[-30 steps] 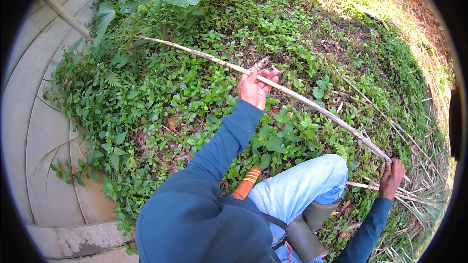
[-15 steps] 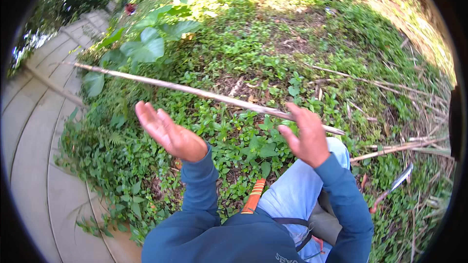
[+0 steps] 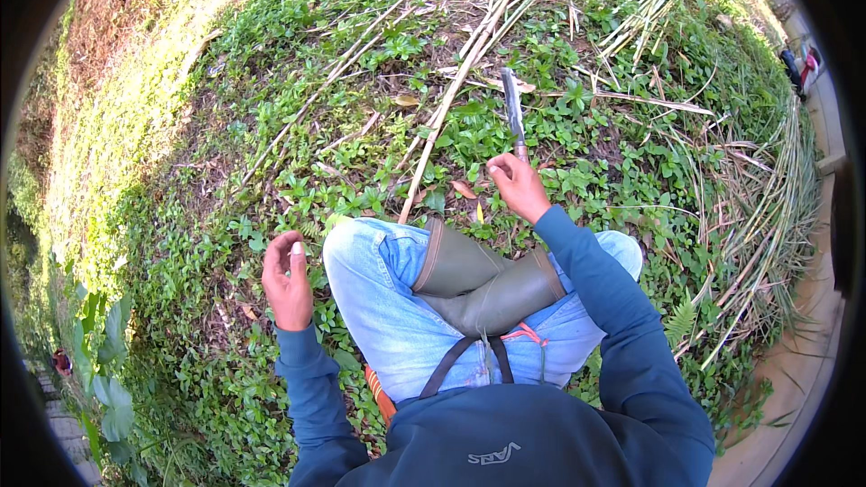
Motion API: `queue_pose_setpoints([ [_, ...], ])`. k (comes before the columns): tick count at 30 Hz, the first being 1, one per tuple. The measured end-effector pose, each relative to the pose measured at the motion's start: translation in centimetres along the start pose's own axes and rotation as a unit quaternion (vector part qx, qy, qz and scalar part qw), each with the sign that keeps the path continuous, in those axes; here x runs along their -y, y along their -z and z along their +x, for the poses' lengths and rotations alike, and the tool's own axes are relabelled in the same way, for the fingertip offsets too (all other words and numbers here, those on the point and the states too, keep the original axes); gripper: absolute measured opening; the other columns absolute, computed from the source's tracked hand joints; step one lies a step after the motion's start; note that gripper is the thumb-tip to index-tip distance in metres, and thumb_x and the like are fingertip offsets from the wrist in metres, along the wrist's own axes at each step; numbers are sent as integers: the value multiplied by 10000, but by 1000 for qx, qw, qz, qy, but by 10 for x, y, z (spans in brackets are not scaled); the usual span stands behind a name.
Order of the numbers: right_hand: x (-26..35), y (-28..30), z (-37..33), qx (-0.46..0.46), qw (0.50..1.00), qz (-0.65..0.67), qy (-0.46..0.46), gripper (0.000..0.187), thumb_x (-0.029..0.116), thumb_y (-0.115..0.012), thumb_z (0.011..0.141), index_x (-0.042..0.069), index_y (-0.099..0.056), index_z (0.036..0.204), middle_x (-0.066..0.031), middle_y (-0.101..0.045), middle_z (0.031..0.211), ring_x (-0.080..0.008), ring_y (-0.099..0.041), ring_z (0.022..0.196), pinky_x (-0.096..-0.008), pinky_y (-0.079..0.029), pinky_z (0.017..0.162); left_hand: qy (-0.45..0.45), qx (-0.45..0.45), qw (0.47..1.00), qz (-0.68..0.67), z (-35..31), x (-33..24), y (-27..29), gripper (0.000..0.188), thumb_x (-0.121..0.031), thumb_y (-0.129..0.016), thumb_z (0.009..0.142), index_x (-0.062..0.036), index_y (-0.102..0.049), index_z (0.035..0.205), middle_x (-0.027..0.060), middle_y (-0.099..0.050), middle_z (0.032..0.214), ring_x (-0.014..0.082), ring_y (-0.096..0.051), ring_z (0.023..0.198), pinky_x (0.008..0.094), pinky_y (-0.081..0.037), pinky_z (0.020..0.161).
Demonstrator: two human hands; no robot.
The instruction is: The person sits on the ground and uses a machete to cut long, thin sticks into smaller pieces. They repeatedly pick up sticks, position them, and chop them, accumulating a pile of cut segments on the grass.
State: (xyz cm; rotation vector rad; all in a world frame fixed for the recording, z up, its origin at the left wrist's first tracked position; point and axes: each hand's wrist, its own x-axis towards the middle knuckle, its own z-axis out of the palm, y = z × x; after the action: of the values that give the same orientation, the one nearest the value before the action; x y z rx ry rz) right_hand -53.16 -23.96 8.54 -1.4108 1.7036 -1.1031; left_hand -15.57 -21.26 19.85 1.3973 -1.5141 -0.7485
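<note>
My right hand (image 3: pixel 521 189) is stretched forward past my knee, fingers bent, at the handle of a long-bladed knife (image 3: pixel 512 106). The knife's grey blade points away from me over low leaves. Most of the handle is hidden by the hand, so I cannot tell whether the fingers are gripping it. Off to the left of my other knee, my left hand (image 3: pixel 288 281) is raised, fingers loosely curved and thumb apart, with nothing in it. Long dry stalks (image 3: pixel 451 95) run from near my left knee away across the ground.
My legs are crossed in jeans and green rubber boots (image 3: pixel 501 293). An orange striped strip (image 3: pixel 379 395) lies at my left hip. Cut green stems (image 3: pixel 767 243) are heaped at the right, beside a pale paved path (image 3: pixel 803 388). Large-leaved plants (image 3: pixel 113 397) grow at far left.
The view has turned to the right. The long stick that crossed in front of my hands no longer shows there. My right hand has moved to the knife; my left hand's fingers have curled.
</note>
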Motion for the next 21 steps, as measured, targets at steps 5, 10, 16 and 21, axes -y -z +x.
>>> queue_pose_setpoints([
  [5,-90,39,2,-4,994,-55,-99,256,248,-601,850,32,-636,983,-140,-673,848,-263,-653,774,-363,-504,712,90,272,942,174,79,94,-154,333,-264,-595,876,-25,-624,1106,170,-669,1001,262,-651,907,338,-492,820],
  [10,-80,27,14,68,993,-56,-82,253,262,-590,842,72,-620,1007,-139,-671,900,-302,-647,845,-401,-502,764,184,347,770,503,97,147,-237,525,-465,-659,777,-61,-631,1110,202,-601,1173,351,-580,1090,416,-453,944],
  [16,-81,42,19,98,989,-70,-83,259,293,-573,866,84,-612,1013,-127,-664,894,-298,-641,834,-401,-496,771,105,214,869,434,107,142,-250,248,-308,-586,858,-93,-609,980,226,-646,952,427,-623,869,496,-494,785],
  [21,-80,46,23,79,992,-53,-80,239,296,-578,861,100,-623,990,-126,-669,882,-300,-641,808,-408,-497,740,42,163,956,240,196,97,-245,253,-242,-497,937,-28,-611,1010,147,-673,796,285,-654,693,425,-498,660],
])
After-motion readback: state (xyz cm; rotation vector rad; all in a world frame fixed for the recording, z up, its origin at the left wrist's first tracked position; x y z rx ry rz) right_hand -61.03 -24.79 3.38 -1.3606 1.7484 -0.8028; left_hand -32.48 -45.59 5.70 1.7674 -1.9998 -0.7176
